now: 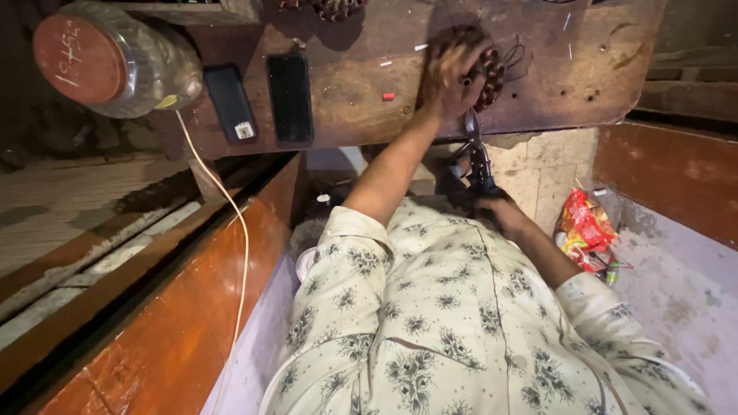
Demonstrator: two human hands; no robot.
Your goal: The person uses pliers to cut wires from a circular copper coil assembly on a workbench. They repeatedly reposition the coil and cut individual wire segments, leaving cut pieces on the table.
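We work at a worn wooden board (538, 84). A plastic jar (115, 58) lies on its side at the far left, two dark phones (290, 96) beside it. Our left hand (453, 77) presses spread fingers on a string of brown beads (490, 77). Our right hand (492, 209) grips pliers (475, 150), tips just under the beads

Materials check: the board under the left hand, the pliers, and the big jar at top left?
Board: likely wood, brown, matte and worn, with small holes and scuffs. Pliers: grey metal jaws with a dull sheen; dark handles, probably a plastic coating. Jar: clear ribbed plastic by the look, lying on its side, with a flat reddish lid, material unclear.
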